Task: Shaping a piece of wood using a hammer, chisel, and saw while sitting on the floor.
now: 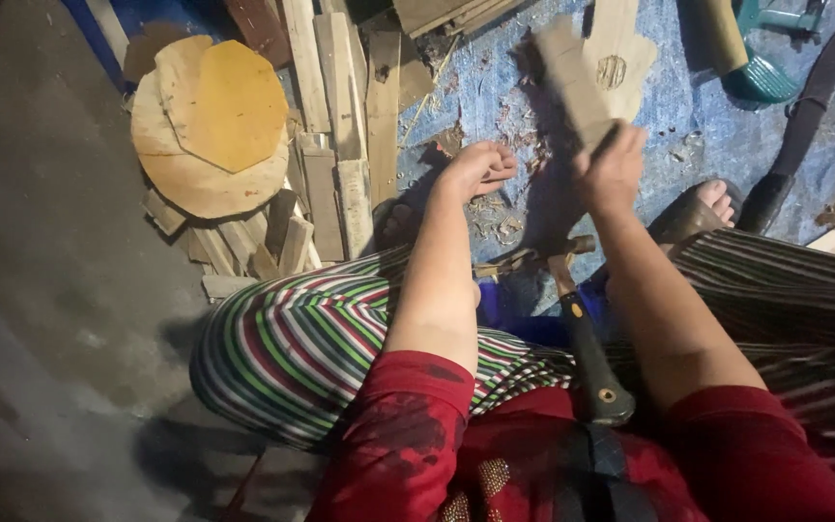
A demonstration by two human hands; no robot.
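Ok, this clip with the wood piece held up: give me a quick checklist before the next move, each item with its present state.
1. Right hand grips the wooden piece: ok, fingers closed around its lower end.
2. Left hand clear of the wooden piece: ok, loosely curled, holding nothing.
3. Hammer within reach: ok, lying between the knees, untouched.
4. Toes away from the hammer head: ok, off to the side.
5. Wooden piece sharp enough to judge its surface: not ok, motion-blurred.
6. Blue sheet free of shavings: not ok, chips scattered.
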